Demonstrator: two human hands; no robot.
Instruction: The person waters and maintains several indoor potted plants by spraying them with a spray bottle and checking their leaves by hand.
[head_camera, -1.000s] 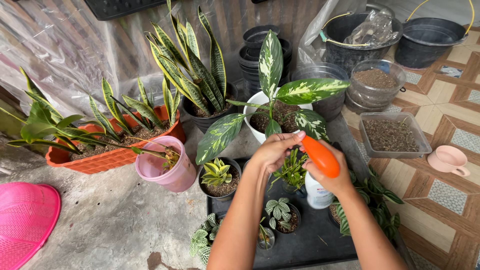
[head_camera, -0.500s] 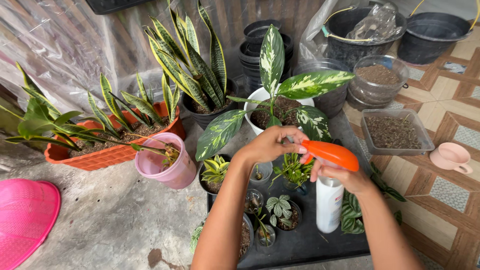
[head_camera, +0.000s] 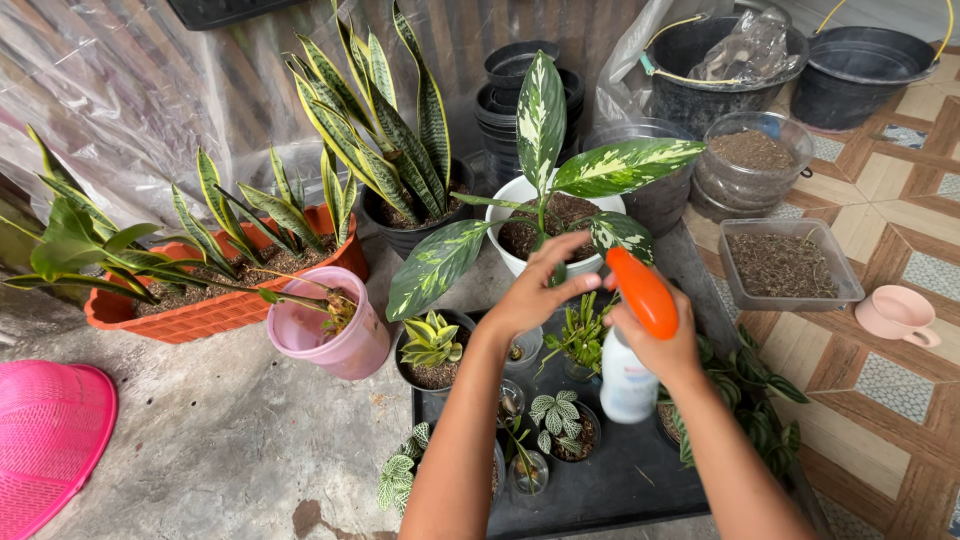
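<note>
Far left: pink mesh basket on concrete.
Left: orange planter with striped plants; pink pot beside it.
Back: stacked black pots, two dark buckets.
Right: clear soil tub, pink cup.

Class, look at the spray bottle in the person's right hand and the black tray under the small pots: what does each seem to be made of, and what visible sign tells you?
Spray bottle: apparently plastic, with a smooth white body and a glossy orange trigger head showing a soft sheen. Black tray: probably moulded plastic, matt and dark with a thin raised rim, though coated metal cannot be ruled out.
</note>
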